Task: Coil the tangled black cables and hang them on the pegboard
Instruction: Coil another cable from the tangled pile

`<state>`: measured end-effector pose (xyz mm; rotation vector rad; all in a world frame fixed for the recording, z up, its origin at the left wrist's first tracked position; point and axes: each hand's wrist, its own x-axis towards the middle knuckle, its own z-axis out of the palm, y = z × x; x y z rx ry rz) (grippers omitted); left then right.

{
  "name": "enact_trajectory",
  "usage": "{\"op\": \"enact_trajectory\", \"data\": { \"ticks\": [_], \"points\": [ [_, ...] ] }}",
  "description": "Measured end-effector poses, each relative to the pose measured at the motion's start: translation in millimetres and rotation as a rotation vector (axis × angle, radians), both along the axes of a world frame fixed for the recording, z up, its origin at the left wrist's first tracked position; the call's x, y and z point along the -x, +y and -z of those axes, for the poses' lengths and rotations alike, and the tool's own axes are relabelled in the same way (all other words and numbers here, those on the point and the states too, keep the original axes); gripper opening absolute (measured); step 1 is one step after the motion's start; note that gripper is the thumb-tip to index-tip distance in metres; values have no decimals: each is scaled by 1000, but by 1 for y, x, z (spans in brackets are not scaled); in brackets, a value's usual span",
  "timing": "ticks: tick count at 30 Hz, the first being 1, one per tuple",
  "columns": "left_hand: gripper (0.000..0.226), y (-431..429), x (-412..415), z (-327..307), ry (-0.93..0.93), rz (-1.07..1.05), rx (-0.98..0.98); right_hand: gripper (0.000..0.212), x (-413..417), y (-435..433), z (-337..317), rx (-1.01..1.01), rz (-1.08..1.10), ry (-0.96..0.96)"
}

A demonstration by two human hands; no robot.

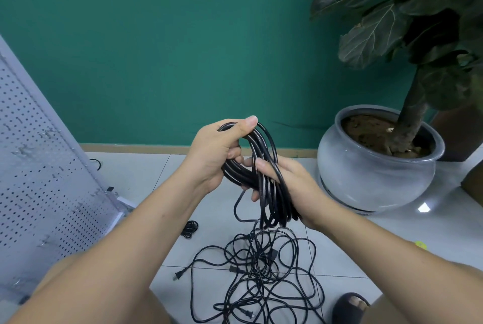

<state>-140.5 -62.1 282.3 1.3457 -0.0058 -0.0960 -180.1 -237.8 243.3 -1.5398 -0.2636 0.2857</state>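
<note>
Coiled cable (261, 148) held inside L hand (214, 151) & R hand (298, 185) fingers (265, 168).

A single wide-angle camera worn on the person's head looks forward and steeply down along both forearms. It sits close to the left hand (214, 153), the right hand (295, 187) and the coiled cable (271, 200) they hold at mid-frame. It faces the green wall (183, 49) across the tiled floor (339, 253), with the pegboard (39, 179) at its left edge and a plant pot (376, 174) to the right.
</note>
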Motion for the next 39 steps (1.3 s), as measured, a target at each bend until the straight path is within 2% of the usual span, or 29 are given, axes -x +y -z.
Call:
{"op": "enact_trajectory", "data": {
  "ticks": [3, 4, 8, 10, 14, 18, 20, 27, 30, 32, 36, 39],
  "points": [
    [20, 1, -2, -1, 4, -24, 7, 68, -1, 4, 5, -193, 26, 124],
    [21, 1, -4, -1, 4, -27, 13, 69, 1, 5, 3, -180, 17, 115],
    [19, -9, -3, 3, 10, -16, 18, 30, 3, 12, 2, 227, -94, -93],
    [20, -14, -2, 6, 24, 2, 7, 41, -2, 14, 9, 364, -121, -69],
    [27, -16, -4, 9, 56, 17, 72, 19, -6, 18, 7, 500, -91, -68],
    [26, -17, -5, 5, 23, 25, 60, 28, -10, 20, 5, 587, -101, -157],
    [26, -17, -6, 4, 11, 16, 50, 32, -12, 21, 7, 554, -90, -159],
    [27, -22, -4, 4, -77, 7, 56, 15, -9, 19, 6, 293, 25, -84],
    [44, -24, -2, 17, -49, 107, 25, 14, -12, 12, -5, 154, 142, -108],
    [53, -27, 2, 36, -9, 164, -23, 23, -16, 4, -13, 38, 240, -93],
    [42, -44, 20, 82, 50, 225, -290, 42, -29, -14, -24, -88, 431, -71],
    [31, -54, 35, 96, 24, 316, -449, 31, -33, -22, -26, -125, 540, -63]
  ]
}}
